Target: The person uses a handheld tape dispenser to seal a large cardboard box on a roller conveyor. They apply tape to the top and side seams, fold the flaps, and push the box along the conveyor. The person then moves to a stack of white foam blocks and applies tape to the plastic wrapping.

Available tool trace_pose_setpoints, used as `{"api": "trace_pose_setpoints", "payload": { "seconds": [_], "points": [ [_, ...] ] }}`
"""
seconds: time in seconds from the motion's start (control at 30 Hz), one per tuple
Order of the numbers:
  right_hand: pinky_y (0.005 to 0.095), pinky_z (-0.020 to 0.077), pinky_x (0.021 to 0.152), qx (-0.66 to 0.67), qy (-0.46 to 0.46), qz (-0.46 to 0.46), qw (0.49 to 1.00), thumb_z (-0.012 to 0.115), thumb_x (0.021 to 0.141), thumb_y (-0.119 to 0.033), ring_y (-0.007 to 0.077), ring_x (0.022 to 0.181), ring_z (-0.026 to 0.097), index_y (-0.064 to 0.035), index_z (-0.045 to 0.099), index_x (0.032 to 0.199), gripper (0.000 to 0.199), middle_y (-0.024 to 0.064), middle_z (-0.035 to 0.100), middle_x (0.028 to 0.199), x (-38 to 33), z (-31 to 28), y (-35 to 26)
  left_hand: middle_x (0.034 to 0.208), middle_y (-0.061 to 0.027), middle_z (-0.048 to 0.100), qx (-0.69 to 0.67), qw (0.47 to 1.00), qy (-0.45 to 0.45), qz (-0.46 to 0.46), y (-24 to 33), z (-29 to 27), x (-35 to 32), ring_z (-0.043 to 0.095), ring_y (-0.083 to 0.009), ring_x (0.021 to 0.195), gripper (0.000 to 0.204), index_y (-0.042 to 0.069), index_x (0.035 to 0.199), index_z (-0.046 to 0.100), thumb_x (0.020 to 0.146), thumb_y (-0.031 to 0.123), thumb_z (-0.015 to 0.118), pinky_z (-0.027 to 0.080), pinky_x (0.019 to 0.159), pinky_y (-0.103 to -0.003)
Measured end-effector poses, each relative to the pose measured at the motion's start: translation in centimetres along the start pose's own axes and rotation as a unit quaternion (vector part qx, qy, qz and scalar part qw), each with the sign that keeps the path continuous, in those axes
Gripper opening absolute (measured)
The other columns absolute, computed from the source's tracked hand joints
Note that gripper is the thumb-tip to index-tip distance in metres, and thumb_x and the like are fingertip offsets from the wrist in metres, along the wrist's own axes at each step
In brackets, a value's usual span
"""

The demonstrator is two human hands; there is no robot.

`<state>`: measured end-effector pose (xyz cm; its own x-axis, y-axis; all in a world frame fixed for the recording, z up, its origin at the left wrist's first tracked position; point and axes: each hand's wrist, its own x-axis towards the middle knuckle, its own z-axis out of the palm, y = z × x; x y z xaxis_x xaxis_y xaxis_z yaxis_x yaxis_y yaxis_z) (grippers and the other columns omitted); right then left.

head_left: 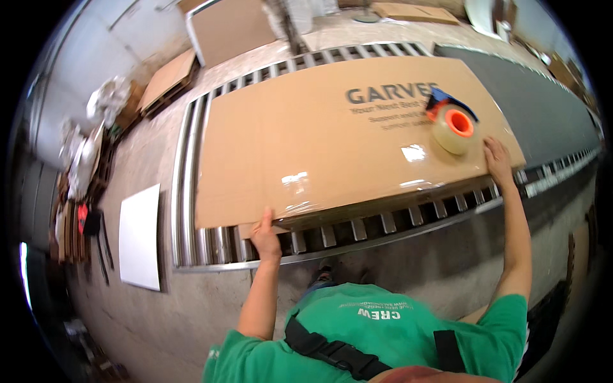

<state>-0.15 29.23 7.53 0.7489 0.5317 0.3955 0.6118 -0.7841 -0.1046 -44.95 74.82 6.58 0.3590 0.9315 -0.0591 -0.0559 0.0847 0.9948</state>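
Note:
A large brown cardboard box (287, 134) lies flat on a roller conveyor (357, 228), with glossy clear tape along its near edge. My left hand (265, 239) grips the box at its near edge toward the left, beside a small cardboard flap (246, 230). At the near right corner, my right hand (498, 159) holds the box edge with its fingers over the top. A tape dispenser (454, 126) with a blue and orange frame and a roll of clear tape rests on the box top, just left of my right hand. The box's underside is hidden.
A dark grey conveyor belt (530, 105) continues to the right. On the floor at left lies a white panel (140, 237). Stacked cardboard (167, 82) and plastic-wrapped goods (83, 163) stand along the left wall. A large framed board (231, 30) leans beyond the rollers.

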Motion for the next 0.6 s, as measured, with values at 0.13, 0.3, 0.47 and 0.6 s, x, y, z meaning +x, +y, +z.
{"api": "trace_pose_setpoints", "payload": {
  "seconds": [0.13,0.3,0.47,0.6],
  "points": [
    [0.0422,0.0321,0.106,0.157,-0.035,0.164,0.973,0.048,0.094,-0.041,0.0288,0.131,0.039,-0.0132,0.045,0.138,0.052,0.0144,0.047,0.138,3.1,1.3,1.8,0.073,-0.0023,0.061,0.146,0.983,-0.099,-0.057,0.2,-1.5,0.5,0.052,-0.0084,0.066,0.041,-0.001,0.073,0.063,0.095,0.033,0.057,0.044,0.061,-0.025],
    [0.0316,0.0394,0.098,0.322,0.030,0.230,0.918,0.052,0.094,-0.040,0.0213,0.121,0.049,-0.0072,0.047,0.135,0.053,0.0122,0.054,0.130,8.1,-1.3,-7.2,0.086,-0.0064,0.069,0.313,0.773,-0.549,-0.056,11.7,-2.1,9.5,0.065,-0.0110,0.078,0.037,-0.001,0.103,0.067,0.093,0.034,0.061,0.053,0.068,-0.027],
    [0.0285,0.0439,0.089,0.303,-0.073,0.331,0.890,0.057,0.092,-0.033,0.0151,0.105,0.056,-0.0022,0.055,0.125,0.046,0.0100,0.061,0.116,10.7,-0.8,-12.1,0.142,-0.0172,0.043,0.410,0.804,-0.331,0.277,6.3,6.6,29.6,0.036,-0.0273,0.135,0.064,0.003,0.135,0.047,0.096,0.053,0.039,0.026,0.111,-0.038],
    [0.0325,0.0420,0.096,0.249,0.112,0.355,0.894,0.053,0.094,-0.035,0.0231,0.115,0.053,0.0024,0.048,0.130,0.052,0.0144,0.056,0.125,4.7,1.2,-13.7,0.150,-0.0161,0.026,0.279,0.896,-0.326,0.116,-8.4,18.0,32.3,0.023,-0.0290,0.139,0.073,0.005,0.146,0.026,0.095,0.057,0.034,0.019,0.114,-0.038]
  ]
}}
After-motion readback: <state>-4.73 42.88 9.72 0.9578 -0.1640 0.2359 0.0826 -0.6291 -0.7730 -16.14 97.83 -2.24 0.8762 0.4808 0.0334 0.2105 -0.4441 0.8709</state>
